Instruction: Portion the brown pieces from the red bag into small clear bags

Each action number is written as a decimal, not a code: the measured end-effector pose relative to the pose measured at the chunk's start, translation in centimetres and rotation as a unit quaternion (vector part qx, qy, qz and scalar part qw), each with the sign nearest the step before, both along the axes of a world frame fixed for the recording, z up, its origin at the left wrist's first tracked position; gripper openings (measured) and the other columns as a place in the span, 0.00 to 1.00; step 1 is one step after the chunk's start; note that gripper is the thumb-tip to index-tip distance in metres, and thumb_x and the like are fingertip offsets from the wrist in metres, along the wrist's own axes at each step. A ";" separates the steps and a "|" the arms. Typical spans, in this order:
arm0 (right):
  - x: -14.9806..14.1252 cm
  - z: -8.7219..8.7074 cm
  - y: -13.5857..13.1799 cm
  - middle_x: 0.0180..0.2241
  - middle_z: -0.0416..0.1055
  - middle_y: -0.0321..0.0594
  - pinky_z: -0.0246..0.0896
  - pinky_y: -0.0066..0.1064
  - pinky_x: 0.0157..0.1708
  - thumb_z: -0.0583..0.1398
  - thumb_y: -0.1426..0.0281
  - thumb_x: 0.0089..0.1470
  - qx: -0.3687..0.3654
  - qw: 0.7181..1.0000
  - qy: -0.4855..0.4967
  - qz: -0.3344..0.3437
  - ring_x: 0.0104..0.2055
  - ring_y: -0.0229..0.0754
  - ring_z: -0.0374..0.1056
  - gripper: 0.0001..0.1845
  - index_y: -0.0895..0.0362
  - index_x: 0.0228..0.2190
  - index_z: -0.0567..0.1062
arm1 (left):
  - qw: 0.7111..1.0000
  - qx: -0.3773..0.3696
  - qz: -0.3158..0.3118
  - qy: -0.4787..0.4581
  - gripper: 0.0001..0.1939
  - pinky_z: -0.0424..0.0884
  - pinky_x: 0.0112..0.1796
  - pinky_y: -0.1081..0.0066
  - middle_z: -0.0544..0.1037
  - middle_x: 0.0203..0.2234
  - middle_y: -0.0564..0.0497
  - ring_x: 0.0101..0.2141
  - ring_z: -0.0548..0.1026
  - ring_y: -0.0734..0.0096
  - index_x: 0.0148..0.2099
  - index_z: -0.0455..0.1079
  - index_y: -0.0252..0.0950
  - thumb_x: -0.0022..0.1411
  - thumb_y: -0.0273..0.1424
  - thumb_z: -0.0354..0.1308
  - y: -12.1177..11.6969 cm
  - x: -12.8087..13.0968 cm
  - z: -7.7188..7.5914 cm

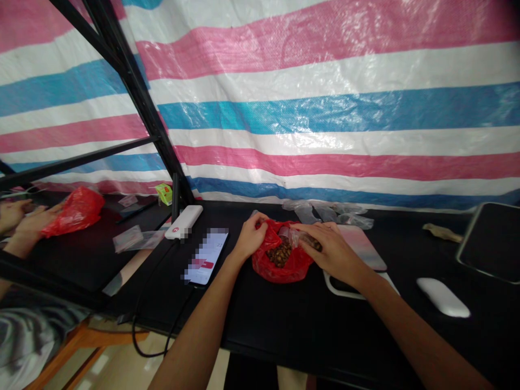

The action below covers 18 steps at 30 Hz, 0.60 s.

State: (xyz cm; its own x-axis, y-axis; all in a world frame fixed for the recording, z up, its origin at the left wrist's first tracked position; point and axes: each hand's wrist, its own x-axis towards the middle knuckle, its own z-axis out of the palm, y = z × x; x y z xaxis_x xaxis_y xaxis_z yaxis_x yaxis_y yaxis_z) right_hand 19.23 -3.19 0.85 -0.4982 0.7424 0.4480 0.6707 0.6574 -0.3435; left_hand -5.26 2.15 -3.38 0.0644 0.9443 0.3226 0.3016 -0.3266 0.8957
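A red plastic bag [284, 268] lies open on the black table [284, 325], with small brown pieces [279, 253] inside it. My left hand [249, 237] pinches the bag's left rim, fingers closed on the plastic. My right hand [331, 246] rests over the bag's right side, fingers curled round a small clear bag [294, 234] that holds a few brown pieces.
A phone [206, 255] and a white power bank [183, 222] lie to the left, a white mouse [442, 297] and a dark tray [491, 241] to the right. Empty clear bags [333, 212] lie behind. Another person's hands [24, 222] hold a red bag [77, 210] at far left.
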 end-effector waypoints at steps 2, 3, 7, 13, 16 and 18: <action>0.4 0.3 0.1 0.54 0.79 0.40 0.60 0.46 0.51 0.55 0.68 0.67 0.011 1.000 0.006 -0.013 0.51 0.49 0.74 0.19 0.47 0.57 0.73 | 1.000 0.001 0.005 -0.002 0.09 0.72 0.43 0.71 0.80 0.34 0.51 0.37 0.77 0.69 0.37 0.75 0.37 0.63 0.26 0.53 0.0 -0.1 0.2; 0.7 0.4 0.2 0.53 0.79 0.40 0.61 0.46 0.51 0.56 0.69 0.65 0.020 1.000 0.007 -0.023 0.51 0.50 0.74 0.20 0.47 0.56 0.74 | 1.000 0.001 0.010 -0.004 0.08 0.72 0.43 0.71 0.80 0.34 0.51 0.37 0.77 0.69 0.36 0.74 0.37 0.63 0.27 0.53 0.0 -0.2 0.3; 3.0 0.8 1.1 0.44 0.83 0.39 0.62 0.47 0.51 0.58 0.74 0.56 0.045 0.995 0.011 -0.084 0.44 0.50 0.77 0.21 0.49 0.49 0.79 | 0.999 0.003 0.037 -0.014 0.08 0.71 0.42 0.72 0.79 0.32 0.52 0.36 0.76 0.69 0.35 0.74 0.37 0.64 0.28 0.54 0.1 -0.4 0.6; 6.4 1.3 2.2 0.46 0.83 0.36 0.66 0.48 0.51 0.56 0.75 0.53 -0.028 0.995 -0.005 -0.100 0.49 0.53 0.77 0.20 0.48 0.42 0.83 | 0.999 0.010 0.042 -0.018 0.08 0.71 0.41 0.72 0.79 0.32 0.52 0.36 0.75 0.69 0.35 0.74 0.37 0.65 0.30 0.54 0.1 -0.6 0.6; 7.2 1.5 2.3 0.48 0.81 0.39 0.66 0.49 0.52 0.55 0.73 0.55 -0.025 0.992 0.028 -0.118 0.52 0.55 0.75 0.20 0.49 0.44 0.82 | 0.998 0.010 0.052 -0.016 0.08 0.70 0.40 0.72 0.79 0.32 0.53 0.36 0.75 0.69 0.36 0.74 0.37 0.64 0.30 0.54 0.1 -0.7 0.6; 7.3 1.7 2.3 0.49 0.80 0.41 0.66 0.50 0.53 0.55 0.74 0.53 0.015 0.991 0.051 -0.125 0.53 0.56 0.74 0.21 0.50 0.44 0.81 | 0.998 0.012 0.059 -0.016 0.07 0.70 0.40 0.72 0.78 0.31 0.53 0.35 0.75 0.69 0.37 0.74 0.37 0.64 0.29 0.54 0.1 -0.7 0.7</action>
